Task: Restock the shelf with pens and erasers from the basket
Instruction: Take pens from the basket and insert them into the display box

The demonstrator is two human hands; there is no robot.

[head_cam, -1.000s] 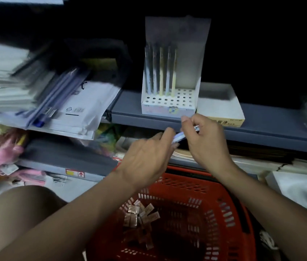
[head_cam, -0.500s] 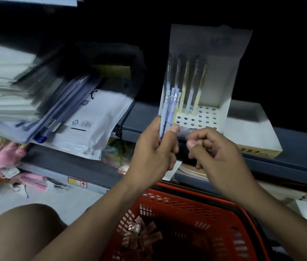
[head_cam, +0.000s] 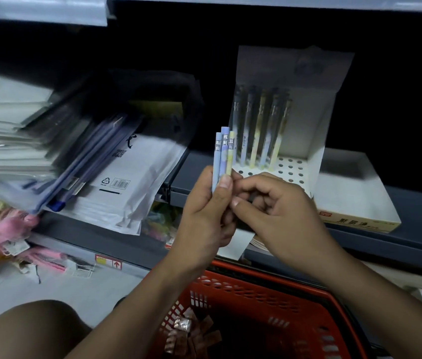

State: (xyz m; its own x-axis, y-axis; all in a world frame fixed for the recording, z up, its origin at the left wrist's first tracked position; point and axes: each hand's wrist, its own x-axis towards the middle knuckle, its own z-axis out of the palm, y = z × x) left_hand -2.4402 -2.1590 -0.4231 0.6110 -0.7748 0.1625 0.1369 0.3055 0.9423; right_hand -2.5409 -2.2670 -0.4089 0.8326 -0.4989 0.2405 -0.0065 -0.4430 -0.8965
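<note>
The left hand (head_cam: 204, 213) holds three pens (head_cam: 222, 156) upright in a bunch, its thumb pressed across their fronts and its fingers curled behind them, so its grip is clenched on the pens. Two of the pens are pale blue and one is yellow; their capped ends stand above the thumb. The right hand (head_cam: 274, 211) sits just beside the left, to the right of the pens, with its fingers curled inward toward the lower part of the bunch; whether they pinch a pen or only hover there I cannot tell.

Behind the pens, on the grey shelf (head_cam: 411, 203), stands a white display box (head_cam: 316, 141) with a tall back flap and a floor of round holes. Five pens (head_cam: 261, 130) already stand in its back row, leaning a little. Just right of the display box lies a low open carton (head_cam: 355, 200) with printed writing on its front edge.

Below the hands, in front of the shelf, is the red basket (head_cam: 256, 301), and a small heap of wrapped erasers (head_cam: 191, 332) lies on its bottom at the left. Left of the display box, a stack of plastic folders and envelopes (head_cam: 116, 182) slants over the shelf edge. Lower left of that, pink packaged goods (head_cam: 3, 234) lie blurred.
</note>
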